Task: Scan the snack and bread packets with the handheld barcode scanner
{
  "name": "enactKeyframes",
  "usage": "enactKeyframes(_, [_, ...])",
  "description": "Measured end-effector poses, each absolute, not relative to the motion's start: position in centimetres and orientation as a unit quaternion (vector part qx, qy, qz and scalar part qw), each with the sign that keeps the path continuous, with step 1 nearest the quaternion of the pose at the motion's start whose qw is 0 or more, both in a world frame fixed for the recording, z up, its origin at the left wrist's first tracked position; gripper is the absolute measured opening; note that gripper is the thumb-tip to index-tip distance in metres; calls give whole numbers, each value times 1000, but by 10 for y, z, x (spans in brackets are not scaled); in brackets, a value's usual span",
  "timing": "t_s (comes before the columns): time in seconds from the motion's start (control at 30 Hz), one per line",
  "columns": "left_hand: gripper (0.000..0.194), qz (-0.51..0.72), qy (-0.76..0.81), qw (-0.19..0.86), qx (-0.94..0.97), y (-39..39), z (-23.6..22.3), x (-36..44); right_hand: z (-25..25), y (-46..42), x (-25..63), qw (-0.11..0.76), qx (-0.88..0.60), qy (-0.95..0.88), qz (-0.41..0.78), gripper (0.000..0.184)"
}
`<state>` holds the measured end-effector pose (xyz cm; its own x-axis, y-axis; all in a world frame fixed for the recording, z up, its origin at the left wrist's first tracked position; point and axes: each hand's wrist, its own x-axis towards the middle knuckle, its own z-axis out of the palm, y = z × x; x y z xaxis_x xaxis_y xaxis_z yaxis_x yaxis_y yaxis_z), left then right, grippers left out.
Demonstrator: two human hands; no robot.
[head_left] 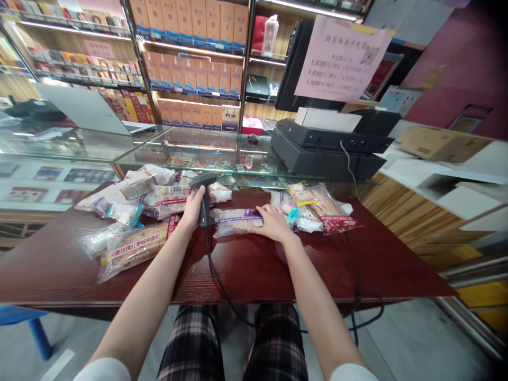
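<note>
My left hand (193, 208) is closed round the grip of a dark barcode scanner (203, 197), its head pointing right over the table. Its black cable (216, 275) trails down past the table's front edge. My right hand (271, 224) lies on a clear bread packet with a purple band (235, 219) in the middle of the dark red table (246, 270), fingers curled over the packet's right end. The scanner head sits just above the packet's left end.
Several wrapped bread packets (130, 241) lie heaped to the left, a smaller pile (317, 207) to the right. Behind stand a glass counter (206, 151), a black till (329, 143) with a pink notice (343, 58), and shelves of boxes (190, 58). A blue stool (35, 330) stands lower left.
</note>
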<state>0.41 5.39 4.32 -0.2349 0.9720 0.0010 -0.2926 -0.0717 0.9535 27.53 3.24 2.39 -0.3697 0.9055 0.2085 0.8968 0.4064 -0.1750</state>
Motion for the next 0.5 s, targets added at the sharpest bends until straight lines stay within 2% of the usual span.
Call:
enactKeyframes(0.23, [58, 641, 449, 496, 376, 56, 40, 5, 21, 34, 275, 198, -541, -817, 11, 58])
enactKeyframes(0.4, [59, 619, 440, 503, 412, 49, 44, 6, 22, 35, 276, 321, -571, -752, -76, 49])
enactKeyframes(0.5, [60, 575, 429, 536, 445, 42, 49, 9, 20, 38, 283, 365, -573, -724, -117, 43])
